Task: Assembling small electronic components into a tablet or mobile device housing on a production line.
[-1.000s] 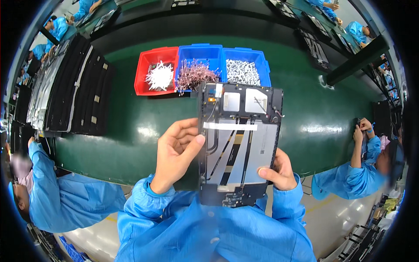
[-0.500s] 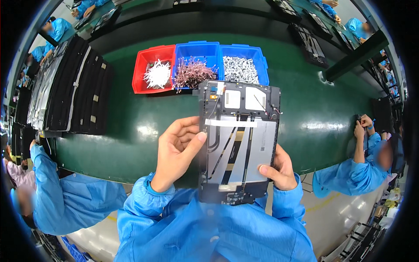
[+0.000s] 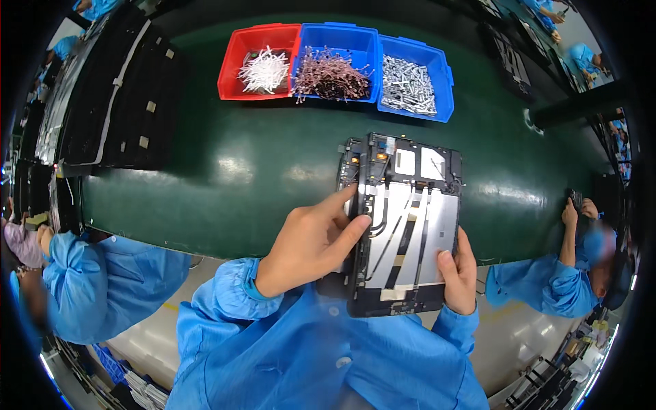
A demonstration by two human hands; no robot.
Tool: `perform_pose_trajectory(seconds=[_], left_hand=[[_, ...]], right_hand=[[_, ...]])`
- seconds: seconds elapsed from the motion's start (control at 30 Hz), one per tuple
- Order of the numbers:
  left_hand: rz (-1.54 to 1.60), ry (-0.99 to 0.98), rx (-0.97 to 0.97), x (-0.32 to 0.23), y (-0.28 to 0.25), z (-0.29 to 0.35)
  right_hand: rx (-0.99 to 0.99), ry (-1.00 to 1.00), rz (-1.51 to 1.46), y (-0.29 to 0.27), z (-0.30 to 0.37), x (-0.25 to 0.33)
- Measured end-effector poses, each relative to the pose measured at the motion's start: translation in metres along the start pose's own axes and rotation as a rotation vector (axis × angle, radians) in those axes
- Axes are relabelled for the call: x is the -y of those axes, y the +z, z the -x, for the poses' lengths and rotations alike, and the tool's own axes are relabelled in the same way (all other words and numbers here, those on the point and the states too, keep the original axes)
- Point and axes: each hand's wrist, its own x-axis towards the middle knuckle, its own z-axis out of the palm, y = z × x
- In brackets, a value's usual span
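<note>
In front of my chest is an opened tablet computer (image 3: 445,222), its back cover off, showing a silver plate, dark ribbon cables and white patches. A second opened tablet (image 3: 351,162) lies behind it, mostly hidden, its upper left edge sticking out. My left hand (image 3: 311,239) is at the left edges, thumb on the front tablet's edge and index finger against the rear one. At the lower right edge, my right hand (image 3: 462,275) holds the front tablet, thumb on its face and fingers behind.
Beyond the tablets stand a red bin (image 3: 227,80) of white strips, a blue bin (image 3: 373,44) of thin pinkish-brown leaded parts and another blue bin (image 3: 444,102) of small silvery-white pieces. A tall black stack (image 3: 133,109) rises at left. Co-workers in blue sit on both sides.
The view has shifted, and the bins sit higher in it. A second tablet now shows behind the front one, offset left. My left hand's index finger has reached onto it.
</note>
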Motion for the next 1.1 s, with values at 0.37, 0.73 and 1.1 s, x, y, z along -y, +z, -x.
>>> perform_pose_trajectory(seconds=[0.37,0.73,1.1], left_hand=[[-0.430,0.171,-0.099,0.013,-0.005,0.006],[-0.628,0.419,-0.390,-0.005,-0.049,-0.066],[-0.841,0.653,-0.524,0.010,-0.045,-0.137]], right_hand=[[0.025,-0.212,0.607,0.022,0.001,0.004],[-0.218,-0.070,0.552,-0.014,-0.023,0.012],[-0.409,-0.104,0.373,-0.019,-0.047,-0.016]])
